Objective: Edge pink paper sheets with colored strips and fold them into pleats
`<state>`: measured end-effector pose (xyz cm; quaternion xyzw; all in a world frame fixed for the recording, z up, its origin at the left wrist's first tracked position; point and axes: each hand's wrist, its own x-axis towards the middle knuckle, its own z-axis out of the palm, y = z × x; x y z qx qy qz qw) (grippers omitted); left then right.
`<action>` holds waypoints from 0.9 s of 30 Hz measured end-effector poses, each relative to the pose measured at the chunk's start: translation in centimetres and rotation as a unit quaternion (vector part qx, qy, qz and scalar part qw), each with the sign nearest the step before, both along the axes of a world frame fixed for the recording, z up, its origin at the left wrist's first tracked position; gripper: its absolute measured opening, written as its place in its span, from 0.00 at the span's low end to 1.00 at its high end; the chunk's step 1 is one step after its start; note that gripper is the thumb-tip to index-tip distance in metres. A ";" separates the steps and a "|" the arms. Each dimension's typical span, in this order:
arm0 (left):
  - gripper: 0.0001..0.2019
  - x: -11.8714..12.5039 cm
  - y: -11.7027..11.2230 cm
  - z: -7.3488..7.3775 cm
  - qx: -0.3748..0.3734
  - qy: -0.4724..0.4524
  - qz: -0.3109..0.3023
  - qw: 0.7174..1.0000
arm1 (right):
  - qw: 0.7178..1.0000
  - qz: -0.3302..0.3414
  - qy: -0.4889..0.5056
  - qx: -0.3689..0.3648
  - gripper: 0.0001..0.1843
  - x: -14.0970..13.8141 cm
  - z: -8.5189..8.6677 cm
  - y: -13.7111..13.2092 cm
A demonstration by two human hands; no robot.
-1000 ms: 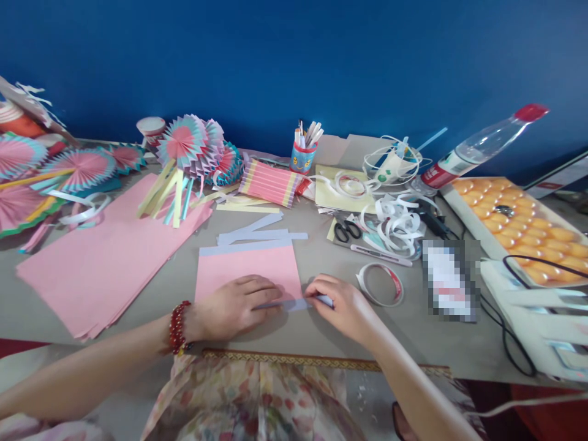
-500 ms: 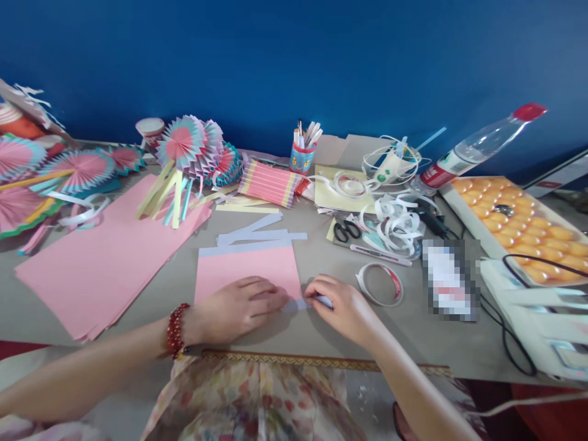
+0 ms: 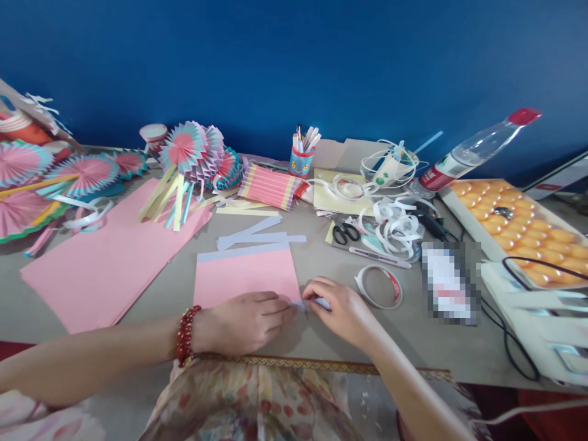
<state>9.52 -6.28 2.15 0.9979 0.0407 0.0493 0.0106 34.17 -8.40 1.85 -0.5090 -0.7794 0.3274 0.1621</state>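
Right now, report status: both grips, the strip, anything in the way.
Left grip pressing pale strip, hold unclear. Right grip pinching its end. Strip at pink sheet near corner. Tape roll beside right grip, not touching.

sheet point(image 3: 248, 272) ctr on table point(image 3: 413, 331) | strip point(image 3: 299, 304) at its near-R corner | paper stack point(image 3: 105, 263) L | tape roll point(image 3: 379, 286) R

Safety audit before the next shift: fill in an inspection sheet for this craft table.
Surface: grey table, mostly covered.
Job's things: pink sheet, pale strip at its near right corner.
Clutter: paper fans, pink paper stack, tape roll, scissors, pen cup, bottle.
Hands: left hand lies on the sheet, fingertips at the strip; right hand pinches the strip's end.
Cables: black cable looped at right edge.
Surroundings: blue wall behind.
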 end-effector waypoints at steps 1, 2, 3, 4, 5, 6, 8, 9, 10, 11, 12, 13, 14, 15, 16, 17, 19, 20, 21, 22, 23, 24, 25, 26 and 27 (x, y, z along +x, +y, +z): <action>0.14 0.1 0.0 -0.1 -0.002 0.000 0.001 1.000 | 1.000 0.000 -0.001 -0.001 0.07 0.0 0.0 0.0; 0.14 0.2 0.1 -0.1 -0.003 0.000 0.001 1.000 | 1.000 0.000 -0.002 -0.003 0.08 0.0 0.0 0.0; 0.14 0.3 0.2 -0.2 -0.003 0.000 0.002 1.000 | 1.000 -0.002 -0.002 -0.005 0.08 0.0 0.0 0.0; 0.15 0.3 0.3 -0.2 -0.004 0.002 0.001 1.000 | 1.000 -0.003 -0.001 -0.007 0.08 0.0 0.0 0.0; 0.15 0.3 0.4 -0.2 -0.006 0.003 0.000 1.000 | 1.000 -0.004 0.000 -0.008 0.08 0.0 0.0 0.0; 0.16 0.3 0.4 -0.2 -0.010 0.004 -0.001 1.000 | 1.000 -0.006 0.001 -0.009 0.08 0.0 -0.1 0.0; 0.19 0.3 0.5 -0.2 -0.018 0.004 -0.001 1.000 | 1.000 -0.009 0.000 -0.013 0.08 0.0 -0.1 0.1; 0.20 0.3 0.5 -0.1 -0.020 0.007 0.001 1.000 | 1.000 -0.009 0.000 -0.015 0.08 0.0 -0.1 0.1; 0.22 0.4 0.5 -0.1 -0.021 0.011 0.002 1.000 | 1.000 -0.009 0.000 -0.016 0.08 0.0 0.0 0.1; 0.22 0.4 0.5 0.0 -0.021 0.015 0.004 1.000 | 1.000 -0.009 0.001 -0.017 0.08 0.0 0.0 0.1; 0.22 0.5 0.6 0.1 -0.022 0.019 0.006 1.000 | 1.000 -0.009 0.002 -0.017 0.07 0.0 0.0 0.1; 0.22 0.7 0.6 0.2 -0.024 0.020 0.007 0.999 | 1.000 -0.010 0.004 -0.016 0.07 0.0 0.1 0.1; 0.22 0.8 0.6 0.2 -0.028 0.019 0.008 0.999 | 1.000 -0.011 0.007 -0.015 0.07 0.0 0.1 0.1; 0.21 0.9 0.6 0.2 -0.033 0.015 0.009 0.999 | 1.000 -0.012 0.012 -0.015 0.06 0.1 0.2 0.1; 0.21 1.0 0.6 0.1 -0.039 0.011 0.009 0.999 | 1.000 -0.013 0.018 -0.016 0.06 0.1 0.2 0.1; 0.21 1.1 0.6 0.0 -0.045 0.006 0.009 0.999 | 0.999 -0.014 0.025 -0.018 0.06 0.2 0.2 0.1; 0.22 1.1 0.6 -0.4 -0.053 -0.003 0.012 0.998 | 0.999 -0.016 0.035 -0.021 0.07 0.5 0.2 0.0; 0.23 1.0 0.5 -0.7 -0.055 -0.007 0.015 0.998 | 0.999 -0.017 0.037 -0.021 0.08 0.7 0.2 -0.1; 0.23 0.9 0.5 -0.9 -0.056 -0.011 0.019 0.998 | 0.999 -0.020 0.036 -0.021 0.09 0.9 0.2 -0.2; 0.24 0.7 0.4 -1.1 -0.056 -0.013 0.023 0.998 | 0.999 -0.023 0.035 -0.020 0.11 1.2 0.2 -0.3; 0.24 0.6 0.3 -1.3 -0.057 -0.014 0.027 0.998 | 0.999 -0.027 0.032 -0.020 0.12 1.4 0.2 -0.3; 0.24 0.4 0.2 -1.4 -0.059 -0.016 0.031 0.998 | 0.999 -0.031 0.030 -0.022 0.13 1.6 0.1 -0.4; 0.24 0.3 0.1 -1.5 -0.061 -0.020 0.036 0.997 | 0.999 -0.037 0.027 -0.024 0.13 1.7 0.1 -0.5; 0.24 0.2 0.1 -1.5 -0.064 -0.025 0.038 0.997 | 0.998 -0.045 0.027 -0.025 0.12 1.8 0.0 -0.5; 0.24 0.2 0.1 -1.5 -0.066 -0.031 0.041 0.996 | 0.998 -0.053 0.027 -0.025 0.11 1.9 0.0 -0.6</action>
